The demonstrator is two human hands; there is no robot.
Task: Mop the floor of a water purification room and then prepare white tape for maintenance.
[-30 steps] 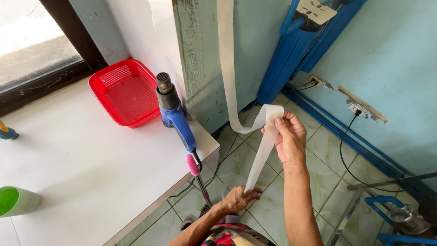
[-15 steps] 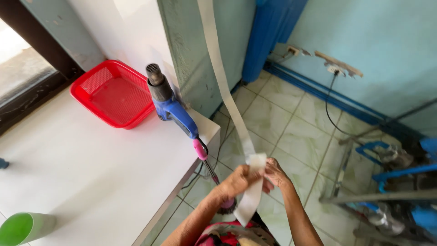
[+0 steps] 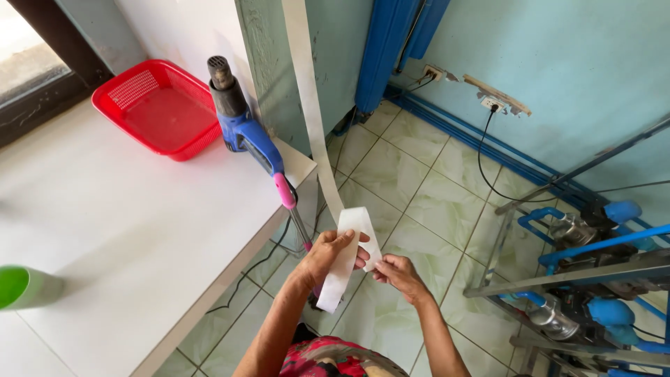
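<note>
A long white strip (image 3: 307, 105) hangs down from above, past the green pillar (image 3: 269, 63), and folds over at its lower end (image 3: 352, 223). My left hand (image 3: 328, 255) grips the folded part from the left, with the loose tail (image 3: 333, 290) dangling below it. My right hand (image 3: 398, 272) pinches the strip's right edge with its fingertips. Both hands are held low over the tiled floor (image 3: 412, 174), just off the corner of the white table (image 3: 125, 237).
A blue heat gun (image 3: 241, 126) with a pink cord sleeve lies on the table corner next to a red basket (image 3: 157, 108). A green cup (image 3: 17, 286) stands at the table's left edge. Blue pipes and metal pump fittings (image 3: 593, 265) crowd the right. Wall sockets (image 3: 481, 94) sit low on the blue wall.
My right hand came down from high on the strip to meet the left. The hands then rose slightly with the folded end, and the view shifted.
</note>
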